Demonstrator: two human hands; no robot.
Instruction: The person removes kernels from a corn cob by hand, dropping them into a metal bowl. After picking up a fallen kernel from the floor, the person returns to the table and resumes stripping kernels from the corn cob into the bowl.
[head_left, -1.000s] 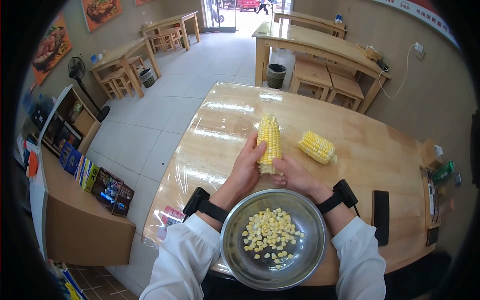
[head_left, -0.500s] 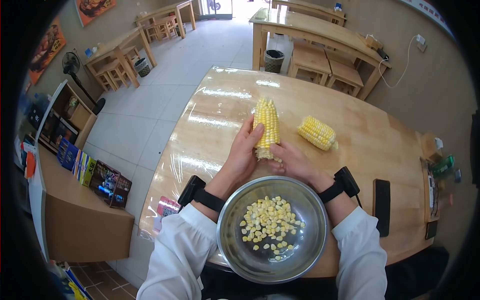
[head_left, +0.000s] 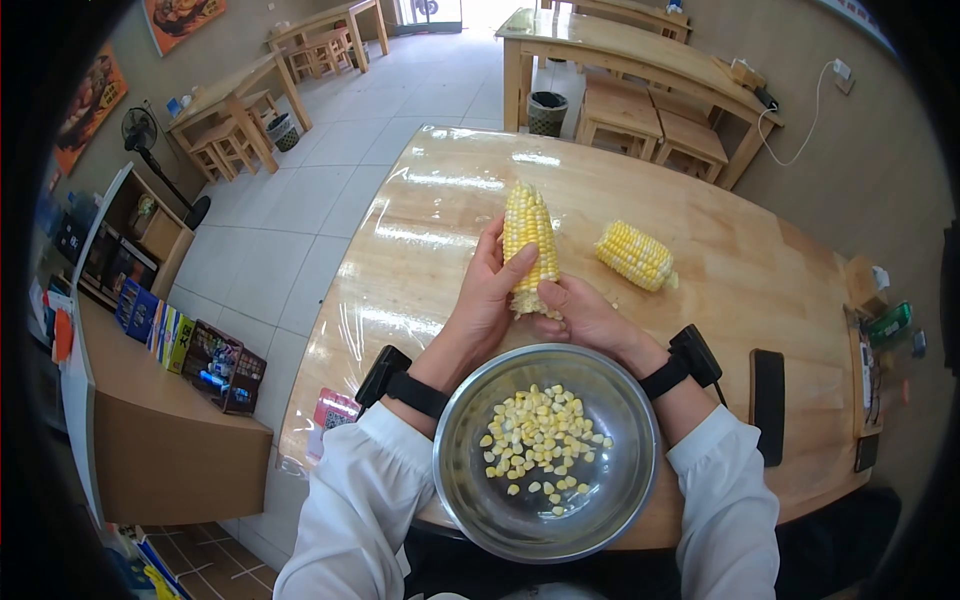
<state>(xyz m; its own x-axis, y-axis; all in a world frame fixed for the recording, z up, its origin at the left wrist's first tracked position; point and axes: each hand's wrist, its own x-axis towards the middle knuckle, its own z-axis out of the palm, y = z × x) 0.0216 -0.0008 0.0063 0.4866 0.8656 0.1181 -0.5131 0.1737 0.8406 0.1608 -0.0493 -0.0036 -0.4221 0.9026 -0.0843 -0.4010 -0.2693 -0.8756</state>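
My left hand (head_left: 490, 288) is wrapped round an ear of corn (head_left: 529, 232) from its left side, thumb across the kernels. The cob stands nearly upright, tilted slightly, with its lower end partly stripped. My right hand (head_left: 585, 316) grips that lower end, its thumb pressed against the kernels; its other fingers are partly hidden behind. Just below both hands sits a steel bowl (head_left: 455, 490) with many loose yellow kernels (head_left: 540, 430) in its bottom. A second, shorter piece of corn (head_left: 636, 255) lies on the table to the right of my hands.
The wooden table (head_left: 700, 235) has a glossy cover. On its right lie a black phone (head_left: 767, 407), a tissue box (head_left: 866, 285) and a green bottle (head_left: 888, 322). A pink card (head_left: 335, 415) lies at the left edge. A cabinet (head_left: 175, 440) stands left; other tables are beyond.
The view has shifted slightly. Both hands keep their hold on the corn, with the right thumb moved only a little at its lower end. The kernels in the bowl look about the same.
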